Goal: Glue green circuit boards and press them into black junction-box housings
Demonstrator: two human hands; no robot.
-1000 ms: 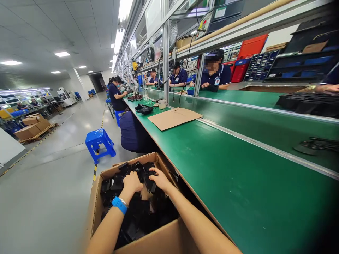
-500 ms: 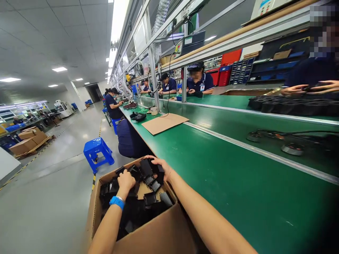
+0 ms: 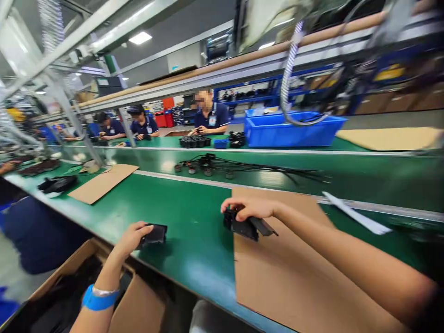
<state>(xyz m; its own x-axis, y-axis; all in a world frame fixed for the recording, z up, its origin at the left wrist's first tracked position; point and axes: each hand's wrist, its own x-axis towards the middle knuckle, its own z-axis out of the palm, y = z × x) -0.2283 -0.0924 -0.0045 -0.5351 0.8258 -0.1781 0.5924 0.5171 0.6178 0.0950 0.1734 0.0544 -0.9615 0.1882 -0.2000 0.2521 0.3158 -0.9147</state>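
My left hand [image 3: 133,237], with a blue wristband, is closed on a flat black plastic part [image 3: 155,234] just above the green bench [image 3: 187,217] near its front edge. My right hand [image 3: 250,208] is closed on several black plastic parts [image 3: 247,225] at the left edge of a brown cardboard sheet [image 3: 287,268] lying on the bench. The open cardboard box [image 3: 104,296] with more black parts sits below the bench edge, under my left arm.
A second cardboard sheet [image 3: 104,182] lies further left on the bench, with a black device [image 3: 57,184] beyond it. Black cabled parts [image 3: 222,166] lie on the conveyor belt. A blue bin [image 3: 291,129] stands on the far side, where several people in dark blue work.
Both hands have come up out of the box with black parts and moved right onto the bench. The view has swung right, away from the aisle.
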